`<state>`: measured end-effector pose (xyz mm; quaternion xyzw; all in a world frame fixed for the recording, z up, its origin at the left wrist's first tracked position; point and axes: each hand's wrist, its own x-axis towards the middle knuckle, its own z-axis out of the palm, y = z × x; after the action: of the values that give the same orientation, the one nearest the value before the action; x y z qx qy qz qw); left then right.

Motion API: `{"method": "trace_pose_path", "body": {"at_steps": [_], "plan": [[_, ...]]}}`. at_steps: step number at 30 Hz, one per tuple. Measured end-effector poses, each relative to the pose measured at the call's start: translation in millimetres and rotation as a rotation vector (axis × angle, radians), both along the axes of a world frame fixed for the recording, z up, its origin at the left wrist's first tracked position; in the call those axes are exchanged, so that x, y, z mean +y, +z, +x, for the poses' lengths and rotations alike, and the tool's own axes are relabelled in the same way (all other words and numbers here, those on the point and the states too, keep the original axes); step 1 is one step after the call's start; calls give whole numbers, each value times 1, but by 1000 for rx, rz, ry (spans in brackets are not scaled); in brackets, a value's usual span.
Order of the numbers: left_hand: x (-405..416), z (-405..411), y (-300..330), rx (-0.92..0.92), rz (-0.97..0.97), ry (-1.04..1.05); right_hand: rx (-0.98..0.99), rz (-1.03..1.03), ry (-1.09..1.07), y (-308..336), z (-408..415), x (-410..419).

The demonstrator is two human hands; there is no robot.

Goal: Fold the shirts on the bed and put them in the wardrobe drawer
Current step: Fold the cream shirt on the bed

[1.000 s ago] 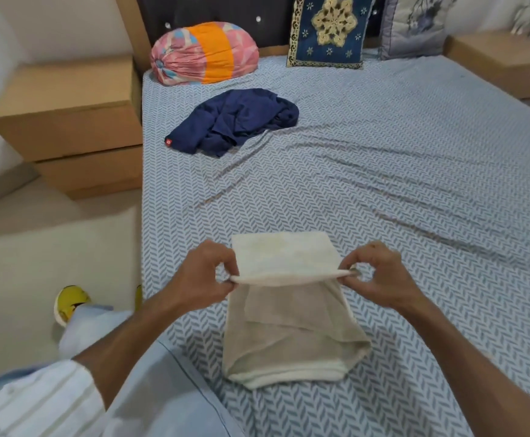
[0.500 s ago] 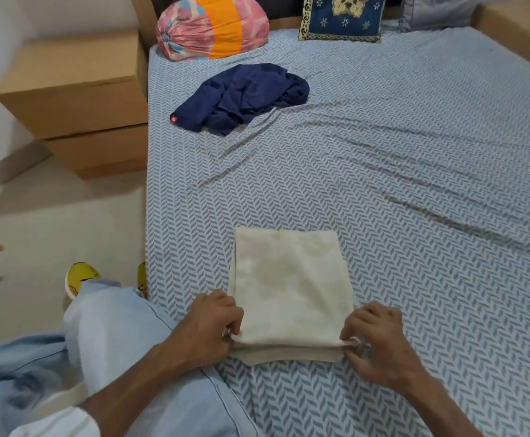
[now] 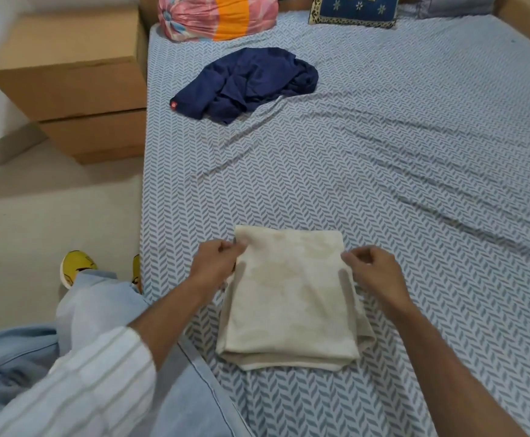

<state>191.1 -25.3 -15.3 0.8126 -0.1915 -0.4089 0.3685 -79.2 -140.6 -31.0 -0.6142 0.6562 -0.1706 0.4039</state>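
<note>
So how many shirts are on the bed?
2: a folded cream shirt near the hands, and a crumpled navy shirt farther up near the pillows. None look hidden.

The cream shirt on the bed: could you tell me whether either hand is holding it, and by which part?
Both. The left hand pinches the cream shirt at its far left corner; the right hand pinches its right edge.

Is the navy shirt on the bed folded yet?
No, the navy shirt lies crumpled in a loose heap on the bed.
</note>
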Motion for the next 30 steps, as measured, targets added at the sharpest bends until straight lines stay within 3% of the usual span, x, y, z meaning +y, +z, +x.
{"method": "trace_pose_path", "body": {"at_steps": [3, 6, 11, 15, 17, 19, 21, 23, 30], "plan": [[-37, 6, 5, 174, 43, 165, -99, 220, -77, 8, 24, -43], [-53, 10, 4, 231, 57, 215, -81, 360, -93, 13, 40, -63], [-56, 21, -16, 47, 93, 243, -30, 191, -95, -6, 42, -59], [-51, 9, -23, -331, 91, 12, 282, -152, 10, -16, 50, -35], [-41, -5, -33, -689, -86, -214, 371, -409, 129, -22, 55, -18], [-31, -17, -44, -941, -288, -518, 366, -655, 392, -30, 58, -2], [-22, -26, -50, -993, -350, -815, 394, -671, 653, -41, 59, 13], [-14, -31, -52, -1010, -291, -957, 447, -578, 758, -48, 59, 22], [-3, -30, -67, -1055, -6, -987, 599, -456, 752, -55, 64, 29]]}}
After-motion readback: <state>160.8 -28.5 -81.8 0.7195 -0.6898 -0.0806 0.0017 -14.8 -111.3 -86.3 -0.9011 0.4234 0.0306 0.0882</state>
